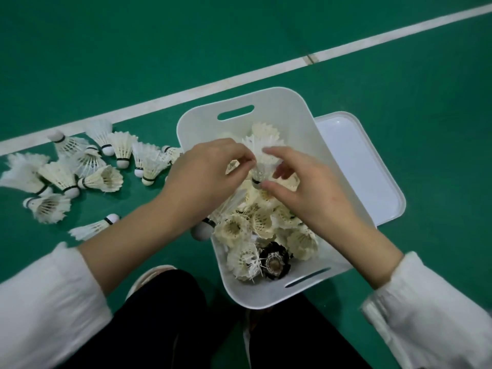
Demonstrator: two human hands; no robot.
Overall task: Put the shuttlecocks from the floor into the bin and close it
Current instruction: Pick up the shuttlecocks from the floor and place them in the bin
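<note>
A green court floor is crossed by one slanting white line. About a dozen loose shuttlecocks lie scattered on it, left of the bin. One white bin stands open, heaped with pale shuttlecocks and one dark shuttlecock. Its lid lies flat on the floor, just beside its right wall. Over the bin, the left hand pinches the feathers of one shuttlecock with curled fingers. The right hand holds it between thumb and forefinger.
</note>
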